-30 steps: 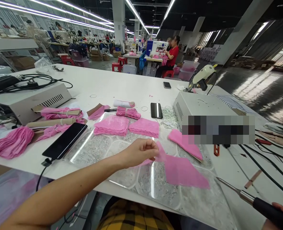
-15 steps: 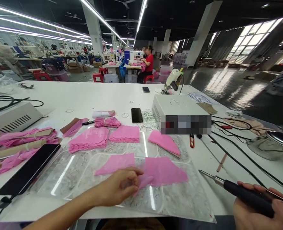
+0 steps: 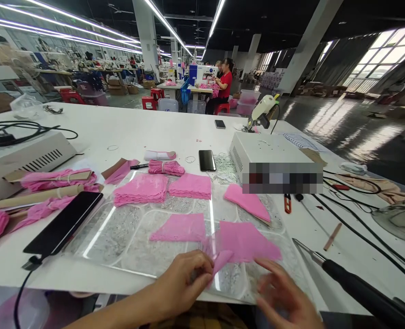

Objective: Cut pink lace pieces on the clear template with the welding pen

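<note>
My left hand (image 3: 188,281) is closed in a pinch on a small folded pink fabric piece (image 3: 223,259) at the mat's near edge. My right hand (image 3: 286,292) is a little blurred. Its thumb and fingers are apart, its fingertips close to the lower edge of a flat pink fabric panel (image 3: 246,242). Left of that panel lies a second pink cut piece (image 3: 181,227). The clear plastic mat (image 3: 127,249) is under them. A soldering-iron-like tool (image 3: 349,283) with a black handle and pointed metal tip rests on the right, out of both hands.
Behind the cut pieces lie pink fabric stacks (image 3: 140,188) and a card-backed pink piece (image 3: 248,203). A white box unit (image 3: 274,148) with cables stands at right, near an orange cutter (image 3: 287,204). Black phones (image 3: 207,160) and a long black device (image 3: 65,224) lie about.
My right hand has let go of the black-handled tool and moved left towards the fabric. My left hand now pinches the small pink piece and lifts its edge. The view has shifted slightly.
</note>
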A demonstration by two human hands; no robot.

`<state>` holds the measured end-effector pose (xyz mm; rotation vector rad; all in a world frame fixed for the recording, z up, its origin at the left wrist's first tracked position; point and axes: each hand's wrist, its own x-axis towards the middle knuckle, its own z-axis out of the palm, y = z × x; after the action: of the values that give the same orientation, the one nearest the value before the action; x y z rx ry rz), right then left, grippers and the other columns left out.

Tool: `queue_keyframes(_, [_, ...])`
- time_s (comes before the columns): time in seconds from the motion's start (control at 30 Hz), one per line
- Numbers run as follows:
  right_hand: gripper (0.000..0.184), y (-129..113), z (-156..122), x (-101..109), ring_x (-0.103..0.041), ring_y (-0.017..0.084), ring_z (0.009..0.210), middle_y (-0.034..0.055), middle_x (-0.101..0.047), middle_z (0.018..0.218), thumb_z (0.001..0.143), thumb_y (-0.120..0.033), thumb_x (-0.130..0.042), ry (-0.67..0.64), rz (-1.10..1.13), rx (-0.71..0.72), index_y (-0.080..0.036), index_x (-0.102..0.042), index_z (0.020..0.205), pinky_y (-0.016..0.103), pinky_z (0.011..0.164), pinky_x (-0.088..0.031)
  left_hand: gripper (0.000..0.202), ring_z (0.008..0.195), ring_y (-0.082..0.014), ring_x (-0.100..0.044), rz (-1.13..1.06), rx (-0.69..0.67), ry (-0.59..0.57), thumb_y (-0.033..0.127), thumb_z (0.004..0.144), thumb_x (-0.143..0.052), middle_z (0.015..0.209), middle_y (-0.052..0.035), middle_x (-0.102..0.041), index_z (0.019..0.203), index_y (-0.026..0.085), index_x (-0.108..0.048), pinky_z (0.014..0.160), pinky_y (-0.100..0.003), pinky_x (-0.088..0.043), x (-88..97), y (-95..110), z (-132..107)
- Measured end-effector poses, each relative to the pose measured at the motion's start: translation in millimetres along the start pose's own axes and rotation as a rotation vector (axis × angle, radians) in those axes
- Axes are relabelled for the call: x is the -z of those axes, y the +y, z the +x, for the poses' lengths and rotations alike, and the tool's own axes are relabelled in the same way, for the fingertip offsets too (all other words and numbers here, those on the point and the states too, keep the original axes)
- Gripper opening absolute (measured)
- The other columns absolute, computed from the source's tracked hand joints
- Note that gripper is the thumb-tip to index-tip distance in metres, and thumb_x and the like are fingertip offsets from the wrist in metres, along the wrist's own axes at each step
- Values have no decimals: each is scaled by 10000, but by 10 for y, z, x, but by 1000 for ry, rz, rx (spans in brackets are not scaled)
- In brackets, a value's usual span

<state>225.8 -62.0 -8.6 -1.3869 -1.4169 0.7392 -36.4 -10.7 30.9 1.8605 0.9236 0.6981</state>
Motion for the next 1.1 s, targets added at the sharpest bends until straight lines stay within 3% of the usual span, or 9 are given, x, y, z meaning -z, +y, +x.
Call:
queue_keyframes(0.07, [488,-157,128,-394,-705,192,785,109,-673,1191,731,-213,-691,-212,-46,222,-289,-639,1210,243,568,-577,127,719,-128,-568,6,6,9,184,879,-512,770,-13,-623,755,183,-541,687,-219,-442,-42,-12,-11])
queue_keyframes(0.13, [350,-259,272,-629,-703,188,890,67,-721,1051,788,-132,-593,-322,-76,388,-288,-686,1087,265,731,-589,132,705,-123,-573,37,-6,-6,174,873,-516,757,-9,-624,746,181,-549,676,-212,-449,-36,-34,-27])
queue_keyframes(0.2, [268,-301,375,-710,-703,160,838,36,-733,893,826,-108,-533,-360,-86,420,-264,-691,976,244,740,-579,139,731,-126,-600,88,-50,6,167,891,-493,784,-17,-644,781,182,-577,694,-212,-471,37,-84,-37])
queue_keyframes(0.33, [181,-285,424,-644,-702,146,780,26,-728,834,852,-139,-519,-365,-89,363,-237,-665,894,217,704,-567,307,1176,-215,-566,379,-208,81,172,940,-438,1241,-112,-625,1217,181,-569,1004,-344,-449,289,-290,-16])
queue_keyframes(0.47, [143,-250,338,-539,-699,158,768,30,-724,824,853,-191,-543,-344,-37,314,-238,-675,881,219,694,-561,541,1410,-296,-325,680,-237,-91,280,920,-559,1494,-103,-410,1435,218,-404,1155,-517,-259,414,-529,24])
queue_keyframes(0.67, [152,-223,161,-415,-633,174,706,42,-650,766,822,-360,-629,136,186,-51,-211,-654,807,255,644,-536,621,1434,-263,-272,776,-253,-133,398,942,-554,1520,-64,-359,1492,258,-303,1188,-471,-195,382,-637,-2])
queue_keyframes(0.77, [195,-252,182,-401,-583,151,628,32,-613,728,816,-395,-635,115,260,-131,-201,-644,806,248,577,-497,644,1431,-282,-274,819,-258,-139,383,937,-564,1527,-62,-343,1500,250,-282,1183,-478,-199,384,-619,-10])
queue_keyframes(0.97, [223,-251,290,-259,-576,167,647,37,-589,688,818,-414,-625,66,339,-17,-205,-634,742,262,565,-500,664,1438,-279,-258,858,-246,-159,356,936,-566,1539,-60,-322,1511,267,-247,1183,-469,-190,402,-616,6])
queue_keyframes(1.1, [249,-253,343,-226,-584,160,593,23,-609,626,820,-430,-630,-75,246,-170,-191,-660,758,260,574,-502,645,1442,-276,-250,792,-246,-196,347,937,-564,1541,-60,-326,1504,293,-263,1183,-487,-193,471,-566,-7])
